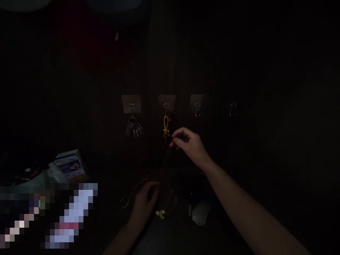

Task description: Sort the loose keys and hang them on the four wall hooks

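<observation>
Right hand (189,146) pinching small red piece (171,143), left hand (145,204) curled, hold unclear, metal keys (133,127) hanging nearby

The keys (133,128) are shiny metal, the box (70,164) smooth cardboard.

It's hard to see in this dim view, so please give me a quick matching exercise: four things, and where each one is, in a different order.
Things:
1. Bunch of metal keys
2. Yellow cord
3. Right hand
4. Left hand

Places:
A. Hanging from the second hook
B. Low down, beside a small yellow object
C. Hanging from the leftmost hook
D. Raised, fingers at a small red item

Right pairs: 1-C, 2-A, 3-D, 4-B.
</observation>
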Available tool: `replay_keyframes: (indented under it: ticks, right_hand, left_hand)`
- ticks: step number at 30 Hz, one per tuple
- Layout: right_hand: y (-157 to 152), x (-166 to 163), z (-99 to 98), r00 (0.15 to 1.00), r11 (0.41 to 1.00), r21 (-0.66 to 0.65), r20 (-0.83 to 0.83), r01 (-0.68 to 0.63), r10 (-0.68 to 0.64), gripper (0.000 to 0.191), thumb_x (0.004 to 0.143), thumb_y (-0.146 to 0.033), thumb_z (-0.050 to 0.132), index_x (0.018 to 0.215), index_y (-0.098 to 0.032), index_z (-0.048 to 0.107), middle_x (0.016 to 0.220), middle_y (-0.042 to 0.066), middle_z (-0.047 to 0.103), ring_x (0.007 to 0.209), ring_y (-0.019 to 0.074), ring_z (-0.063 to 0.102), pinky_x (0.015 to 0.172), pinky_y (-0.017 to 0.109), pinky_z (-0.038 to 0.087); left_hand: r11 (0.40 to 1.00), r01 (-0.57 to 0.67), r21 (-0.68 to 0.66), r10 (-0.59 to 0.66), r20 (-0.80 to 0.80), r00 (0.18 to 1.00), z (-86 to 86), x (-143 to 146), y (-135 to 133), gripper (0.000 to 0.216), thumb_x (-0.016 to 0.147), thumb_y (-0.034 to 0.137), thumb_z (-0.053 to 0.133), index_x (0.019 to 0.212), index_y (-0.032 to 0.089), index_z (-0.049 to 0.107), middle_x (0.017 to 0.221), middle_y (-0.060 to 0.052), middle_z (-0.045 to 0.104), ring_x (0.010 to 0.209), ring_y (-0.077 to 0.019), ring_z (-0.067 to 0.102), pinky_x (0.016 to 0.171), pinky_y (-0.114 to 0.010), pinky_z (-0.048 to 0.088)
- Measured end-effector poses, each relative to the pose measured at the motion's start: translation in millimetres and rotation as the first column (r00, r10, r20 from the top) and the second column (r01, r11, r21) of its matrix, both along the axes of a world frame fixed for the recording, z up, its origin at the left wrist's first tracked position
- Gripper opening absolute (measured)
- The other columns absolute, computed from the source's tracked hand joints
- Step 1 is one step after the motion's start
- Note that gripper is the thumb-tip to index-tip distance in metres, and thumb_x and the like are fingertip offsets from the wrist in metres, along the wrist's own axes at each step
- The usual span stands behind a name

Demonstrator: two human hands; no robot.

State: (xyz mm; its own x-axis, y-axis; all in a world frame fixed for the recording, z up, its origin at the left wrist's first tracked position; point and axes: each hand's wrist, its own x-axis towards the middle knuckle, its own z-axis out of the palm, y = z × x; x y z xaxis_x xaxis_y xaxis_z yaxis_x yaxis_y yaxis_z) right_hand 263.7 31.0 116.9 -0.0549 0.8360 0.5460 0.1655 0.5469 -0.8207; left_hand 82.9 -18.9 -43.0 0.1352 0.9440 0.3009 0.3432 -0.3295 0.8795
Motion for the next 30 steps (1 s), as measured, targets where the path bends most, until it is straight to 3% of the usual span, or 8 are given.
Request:
replay_keyframes:
  ticks: [6, 11, 18, 24, 30]
  right_hand:
    - [25, -10, 41.9, 0.999, 0.994, 0.105, -0.037, 0.016, -0.012, 0.008, 0.067, -0.018, 0.061, 0.074, -0.018, 0.057, 0.066, -0.004, 0.058, 0.052, 0.0077, 0.054, 0.047, 0.021, 0.041]
    - [40, -16, 60.2, 0.999, 0.985, 0.168, -0.040, 0.039, -0.033, 0.007, 0.067, -0.016, 0.061, 0.073, -0.018, 0.059, 0.066, -0.004, 0.057, 0.054, 0.0076, 0.053, 0.048, 0.021, 0.041]
    - [57, -18, 57.9, 0.995, 0.984, 0.152, -0.044, 0.091, -0.085, 0.007, 0.070, -0.017, 0.060, 0.076, -0.017, 0.062, 0.063, -0.003, 0.058, 0.054, 0.0092, 0.055, 0.046, 0.021, 0.039]
    - [55, -17, 51.7, 0.988, 0.984, 0.111, -0.074, 0.142, -0.134, 0.006, 0.072, -0.021, 0.059, 0.076, -0.017, 0.062, 0.060, -0.004, 0.058, 0.051, 0.0080, 0.056, 0.045, 0.020, 0.040]
    - [47, -18, 56.8, 0.976, 0.973, 0.163, -0.170, 0.166, -0.139, 0.007, 0.072, -0.021, 0.059, 0.078, -0.019, 0.062, 0.062, -0.004, 0.059, 0.052, 0.0075, 0.056, 0.045, 0.019, 0.040]
  left_hand:
    - [0.999, -0.004, 0.037, 0.003, 0.009, 1.000, -4.2, 0, 1, 0.021, 0.079, 0.023, 0.051, 0.096, 0.022, 0.062, 0.091, -0.003, 0.069, 0.087, -0.0185, 0.064, 0.080, -0.032, 0.050]
    - [1.000, 0.005, 0.004, -0.005, 0.021, 1.000, -1.7, 0, 1, 0.020, 0.080, 0.024, 0.051, 0.096, 0.022, 0.062, 0.087, -0.002, 0.069, 0.084, -0.0175, 0.064, 0.077, -0.029, 0.050]
    - [0.999, 0.030, 0.014, -0.030, 0.024, 0.999, -9.0, 0, 3, 0.020, 0.082, 0.025, 0.049, 0.098, 0.022, 0.061, 0.086, -0.002, 0.068, 0.082, -0.0166, 0.064, 0.075, -0.028, 0.049]
    - [1.000, 0.027, 0.007, -0.027, 0.020, 0.999, -6.3, 0, 2, 0.021, 0.081, 0.027, 0.050, 0.098, 0.022, 0.062, 0.085, -0.002, 0.069, 0.081, -0.0171, 0.064, 0.074, -0.029, 0.050]
    - [0.999, 0.037, -0.007, -0.037, 0.022, 0.999, -8.4, 1, 3, 0.020, 0.081, 0.026, 0.050, 0.097, 0.022, 0.061, 0.086, -0.002, 0.069, 0.082, -0.0170, 0.065, 0.074, -0.028, 0.050]
